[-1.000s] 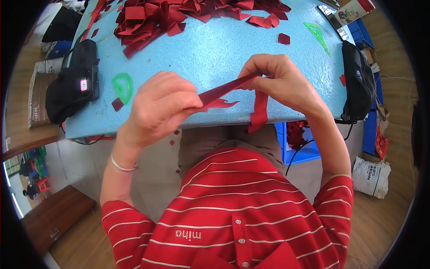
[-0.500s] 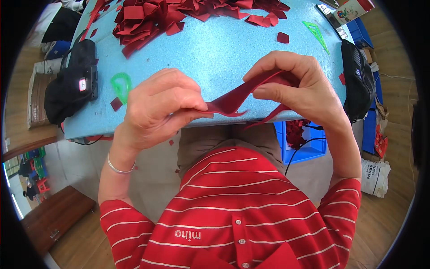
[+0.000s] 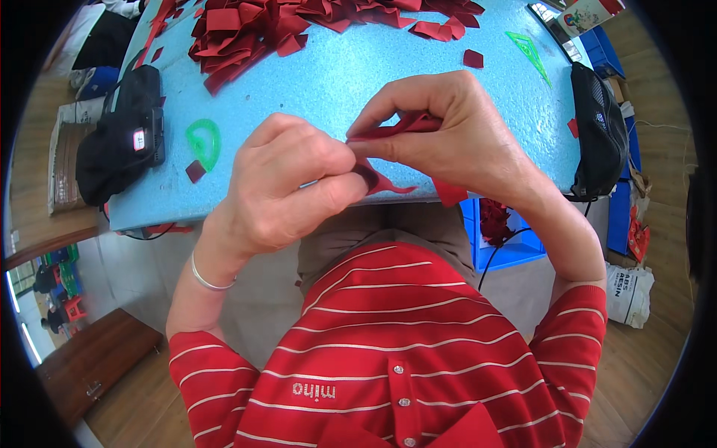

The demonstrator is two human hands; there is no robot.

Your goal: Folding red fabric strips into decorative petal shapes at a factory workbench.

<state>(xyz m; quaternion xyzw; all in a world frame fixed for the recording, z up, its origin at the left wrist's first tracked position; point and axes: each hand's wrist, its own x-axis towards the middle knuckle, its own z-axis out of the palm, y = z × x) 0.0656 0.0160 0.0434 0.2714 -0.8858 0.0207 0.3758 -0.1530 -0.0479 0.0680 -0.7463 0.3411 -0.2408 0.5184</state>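
Observation:
A strip of dark red fabric or thin sheet (image 3: 381, 184) is bunched between my two hands above the table's near edge. My left hand (image 3: 287, 183), with a bangle at its wrist, is closed on one part of it. The thumb and fingertips of my right hand (image 3: 455, 131) pinch another part, right beside the left fingers. Some of the strip curls inside the right palm, and a loose end hangs below that hand. The fingertips of both hands nearly meet, so the exact grip there is partly hidden.
A heap of red pieces (image 3: 250, 37) covers the far side of the blue table (image 3: 321, 89). Green plastic drawing tools (image 3: 203, 145) lie left and right. Black bags (image 3: 119, 149) sit at both sides. Below the right edge stands a blue crate (image 3: 515, 254) holding red scraps.
My right hand has moved left until its fingertips meet the left hand. The strip, stretched between them before, is now gathered up. My left hand has shifted slightly right.

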